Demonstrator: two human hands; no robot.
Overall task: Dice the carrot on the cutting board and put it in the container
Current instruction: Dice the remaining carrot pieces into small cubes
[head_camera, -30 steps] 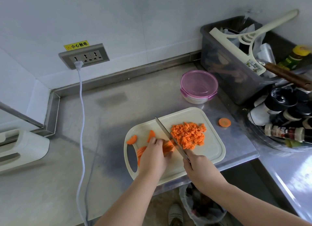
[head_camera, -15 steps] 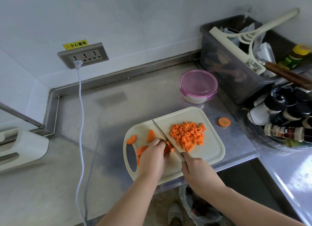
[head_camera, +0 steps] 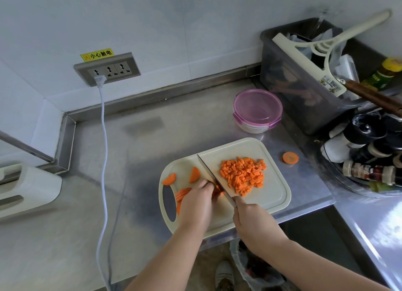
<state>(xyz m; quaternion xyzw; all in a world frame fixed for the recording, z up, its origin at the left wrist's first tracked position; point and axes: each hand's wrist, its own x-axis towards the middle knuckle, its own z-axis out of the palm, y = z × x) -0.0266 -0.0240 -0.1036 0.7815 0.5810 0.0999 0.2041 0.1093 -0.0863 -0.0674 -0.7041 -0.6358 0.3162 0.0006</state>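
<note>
A cream cutting board lies at the counter's front edge. A heap of diced carrot covers its right half. Two half-round slices and a fanned stack of slices lie on its left half. My left hand presses curled fingers down on carrot strips beside the blade. My right hand grips the handle of a knife, whose blade slants across the board between my left fingers and the diced heap. A round container with a pink lid stands behind the board.
One carrot round lies on the steel counter right of the board. A grey bin with a squeegee, and a tray of spice bottles, crowd the right side. A white cable hangs from the wall socket. A bagged bin stands below the counter edge.
The knife blade has shifted left along the carrot strips, and my left fingers have drawn back leftward with it. The diced heap has stayed in place.
</note>
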